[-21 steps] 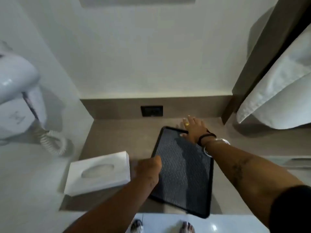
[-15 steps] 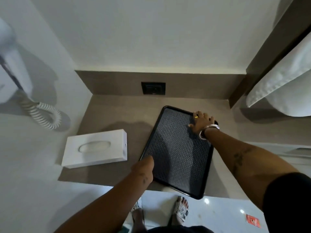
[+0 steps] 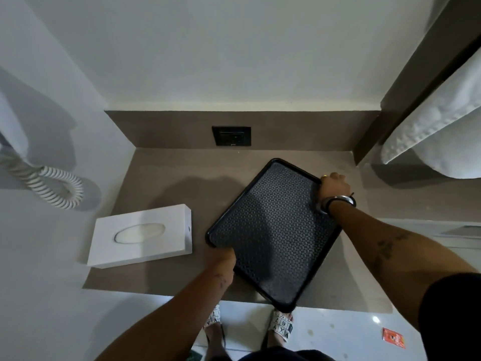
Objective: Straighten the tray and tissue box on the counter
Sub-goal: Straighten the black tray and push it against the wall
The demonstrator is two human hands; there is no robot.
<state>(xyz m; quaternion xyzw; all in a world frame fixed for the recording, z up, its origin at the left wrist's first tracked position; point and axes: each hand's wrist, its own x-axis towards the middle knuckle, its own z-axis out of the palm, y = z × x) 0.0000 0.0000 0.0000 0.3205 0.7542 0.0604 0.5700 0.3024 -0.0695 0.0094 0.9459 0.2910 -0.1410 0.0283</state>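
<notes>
Tray-straightening is the step in hand, as I judge it; the tissue box is not being touched.

Far left of frame: a white coiled cord (image 3: 52,187) is hanging against the white wall, ribbed and springy-looking.

Left of centre: the tissue box (image 3: 141,235) is lying flat on the counter (image 3: 166,178), a white, smooth, hard-edged rectangle with an oval dispensing slot on top. It is sitting slightly skewed to the counter's front edge, just beside the tray but apart from it.

Lower centre: the left hand (image 3: 223,257) is meeting the tray's near-left edge. Its fingers are curling over or under the rim; I cannot tell which, nor how firmly they are closing.

Centre: the tray (image 3: 273,230) is lying on the matte brown counter, turned diagonally, with its near corner overhanging the front edge. It is a black rectangle with rounded corners, a raised glossy rim and a fine woven-pattern grey liner, probably non-slip.

Upper centre: a black wall socket (image 3: 231,136) is sitting in the brown backsplash.

Right of centre: the right hand (image 3: 334,187), bangle at the wrist, is clamping the tray's far-right corner, fingers closed over the rim.

Upper right: a white textured towel (image 3: 437,134) is hanging.

Next move, as a judgement: rotating the tray until its sides are running parallel to the backsplash and sliding it back off the overhang, then squaring the box.
</notes>
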